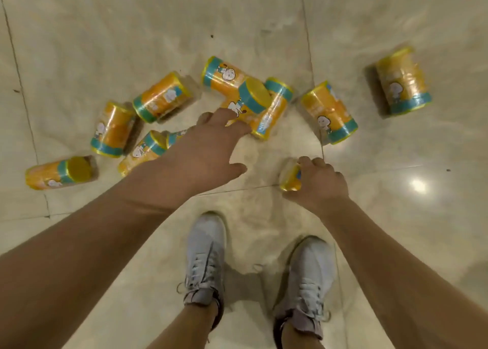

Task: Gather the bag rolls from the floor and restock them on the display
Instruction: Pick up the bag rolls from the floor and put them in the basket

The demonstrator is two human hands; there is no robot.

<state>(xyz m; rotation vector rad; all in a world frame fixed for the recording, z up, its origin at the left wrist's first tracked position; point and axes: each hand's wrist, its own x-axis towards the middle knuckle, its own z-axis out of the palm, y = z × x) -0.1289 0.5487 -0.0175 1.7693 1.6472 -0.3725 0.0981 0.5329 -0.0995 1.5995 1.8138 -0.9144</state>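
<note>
Orange bag rolls [161, 96] lay on their sides across the tiled floor [264, 18], several piled in the middle. The pile's near roll [272, 112], its long axis slanting away to the right, lay just ahead of the left hand [211, 150], whose grip was wide and empty. The right hand [320, 182], nearer the feet, had its grip curled round one roll [290, 177], so the left looked freer to take it.

Orange-and-teal bag rolls [161, 96] lie scattered on their sides across the tiled floor [105, 26], with a top roll [254, 95] propped on two others in the middle. The left grip [211, 148] stretches straight fingers toward that heap. The right grip [320, 183] curls round a single roll [290, 177], near two white shoes [206, 259].
</note>
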